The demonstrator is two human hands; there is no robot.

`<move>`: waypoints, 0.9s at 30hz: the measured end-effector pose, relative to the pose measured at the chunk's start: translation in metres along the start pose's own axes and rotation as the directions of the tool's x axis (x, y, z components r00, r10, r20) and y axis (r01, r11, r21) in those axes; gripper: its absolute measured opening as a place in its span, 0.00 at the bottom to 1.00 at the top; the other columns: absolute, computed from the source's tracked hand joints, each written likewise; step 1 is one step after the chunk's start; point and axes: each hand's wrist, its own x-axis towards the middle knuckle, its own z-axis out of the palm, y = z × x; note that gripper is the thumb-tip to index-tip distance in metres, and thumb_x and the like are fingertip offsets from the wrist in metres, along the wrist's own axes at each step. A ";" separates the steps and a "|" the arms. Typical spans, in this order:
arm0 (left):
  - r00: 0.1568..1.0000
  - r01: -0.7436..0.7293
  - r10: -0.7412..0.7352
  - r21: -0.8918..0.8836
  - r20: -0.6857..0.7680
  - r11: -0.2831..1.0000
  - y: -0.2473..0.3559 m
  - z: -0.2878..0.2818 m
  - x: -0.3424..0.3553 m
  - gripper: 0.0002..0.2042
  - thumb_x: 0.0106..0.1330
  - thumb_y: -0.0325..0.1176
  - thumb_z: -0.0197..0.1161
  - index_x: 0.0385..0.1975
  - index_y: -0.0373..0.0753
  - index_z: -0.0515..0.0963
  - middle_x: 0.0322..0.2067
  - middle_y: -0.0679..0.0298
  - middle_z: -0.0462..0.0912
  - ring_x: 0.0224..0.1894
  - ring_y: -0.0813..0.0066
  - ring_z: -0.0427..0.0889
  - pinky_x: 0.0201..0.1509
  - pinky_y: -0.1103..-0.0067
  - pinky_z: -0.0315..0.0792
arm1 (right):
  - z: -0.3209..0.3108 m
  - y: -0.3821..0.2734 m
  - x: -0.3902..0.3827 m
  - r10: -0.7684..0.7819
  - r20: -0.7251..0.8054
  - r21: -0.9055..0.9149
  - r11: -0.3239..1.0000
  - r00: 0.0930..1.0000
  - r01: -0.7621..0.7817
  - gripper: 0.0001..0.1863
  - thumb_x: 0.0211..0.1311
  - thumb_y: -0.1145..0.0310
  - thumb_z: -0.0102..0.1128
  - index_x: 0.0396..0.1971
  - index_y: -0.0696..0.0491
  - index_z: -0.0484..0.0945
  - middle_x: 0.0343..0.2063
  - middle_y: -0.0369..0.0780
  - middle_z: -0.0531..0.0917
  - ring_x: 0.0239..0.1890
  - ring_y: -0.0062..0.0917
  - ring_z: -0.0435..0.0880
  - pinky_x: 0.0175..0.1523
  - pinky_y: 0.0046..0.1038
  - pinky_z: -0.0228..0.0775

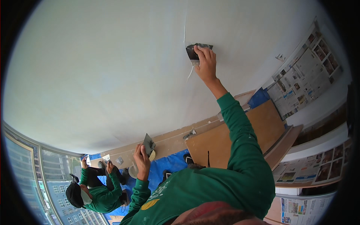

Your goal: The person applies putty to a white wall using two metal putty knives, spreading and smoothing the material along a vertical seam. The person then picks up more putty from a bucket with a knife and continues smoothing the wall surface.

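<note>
My right hand (207,64) is closed around a dark, wide-bladed putty knife (192,53) and presses its blade to the pale wall (112,75). A thin white ridge of filler (185,28) runs up the wall above the blade, and a short curved strand hangs below it. Lower and to the left, my left hand (142,162) grips a second putty knife (149,141), its greyish blade pointing up, apart from the wall. Its handle is mostly hidden by my fingers. Both my arms wear green sleeves.
A co-worker (101,193) in green and a black cap crouches at lower left beside the windows (56,180). Blue sheeting (168,161) covers the floor, with a round tub (133,171) on it. A brown board (240,131) and newspaper-covered surfaces (300,86) stand at right.
</note>
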 end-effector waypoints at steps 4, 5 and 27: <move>1.000 0.011 -0.010 0.027 -0.026 1.000 -0.007 0.000 -0.004 0.18 0.80 0.37 0.49 0.42 0.25 0.78 0.30 0.52 0.75 0.28 0.63 0.71 0.34 0.71 0.66 | 0.028 -0.010 -0.060 0.057 0.031 0.050 0.997 0.998 -0.059 0.36 0.42 0.84 0.65 0.59 0.54 0.77 0.51 0.38 0.77 0.57 0.37 0.73 0.62 0.41 0.64; 0.999 0.021 -0.020 0.038 -0.028 0.999 -0.008 0.000 -0.005 0.18 0.80 0.38 0.49 0.42 0.25 0.78 0.30 0.52 0.75 0.28 0.63 0.71 0.34 0.71 0.65 | 0.034 -0.014 -0.073 0.071 0.039 0.065 0.995 0.997 -0.073 0.36 0.42 0.84 0.65 0.59 0.54 0.77 0.52 0.38 0.77 0.58 0.37 0.73 0.62 0.41 0.64; 0.820 0.476 -0.427 -0.868 0.380 0.141 0.081 0.053 0.025 0.27 0.79 0.54 0.48 0.57 0.33 0.75 0.50 0.58 0.84 0.50 0.66 0.85 0.56 0.77 0.78 | -0.056 -0.131 -0.138 0.264 0.374 0.853 0.278 0.889 -0.442 0.18 0.64 0.80 0.50 0.54 0.61 0.75 0.50 0.44 0.76 0.53 0.31 0.77 0.60 0.32 0.70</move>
